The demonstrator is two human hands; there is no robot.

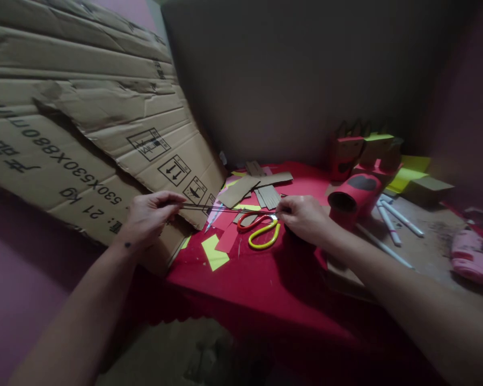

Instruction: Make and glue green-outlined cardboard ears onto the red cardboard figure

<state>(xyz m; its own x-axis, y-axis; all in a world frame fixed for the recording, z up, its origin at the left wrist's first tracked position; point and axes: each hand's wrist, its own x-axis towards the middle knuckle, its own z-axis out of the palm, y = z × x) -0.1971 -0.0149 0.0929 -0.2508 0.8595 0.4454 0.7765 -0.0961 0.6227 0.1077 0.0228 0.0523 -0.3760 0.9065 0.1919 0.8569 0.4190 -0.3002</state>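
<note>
Several thin dark strands of string (pixel 225 208) stretch level between my two hands above the red-covered table (pixel 241 289). My left hand (pixel 148 217) pinches their left end, in front of the cardboard sheet. The other end sits in the closed fingers of my right hand (pixel 301 217). Just below the strands lies a pair of scissors (pixel 264 237) with one red and one yellow handle loop; its blades are mostly hidden. A yellow paper piece (pixel 215 252) and a red paper piece (pixel 227 237) rest to its left.
A large printed cardboard sheet (pixel 116 134) leans along the left. Cardboard scraps (pixel 239 192) lie at the back. At right stand a red tube (pixel 352 194), decorated boxes (pixel 380 145) and white sticks (pixel 390 225), with a pink item (pixel 475 254) farther over.
</note>
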